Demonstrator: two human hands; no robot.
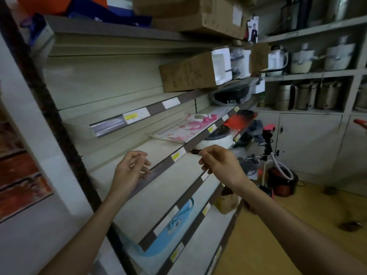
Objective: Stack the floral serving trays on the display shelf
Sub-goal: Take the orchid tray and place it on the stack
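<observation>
Floral serving trays point(186, 128), white with pink flowers, lie flat on the display shelf point(166, 165) at middle height, toward its right part. How many trays are in the pile I cannot tell. My left hand point(132, 169) hovers over the shelf's front edge, fingers loosely curled and apart, holding nothing. My right hand point(220, 162) hangs in front of the shelf's edge strip, just below and right of the trays, fingers bent and empty. Both hands are apart from the trays.
A cardboard box point(188, 73) with white foam sits on the shelf above. A blue item point(172, 229) lies on a lower shelf. A white cooker point(218, 137) is beneath the trays. Pots fill the right-hand shelves point(309, 76). A red appliance point(282, 181) stands on the wooden floor.
</observation>
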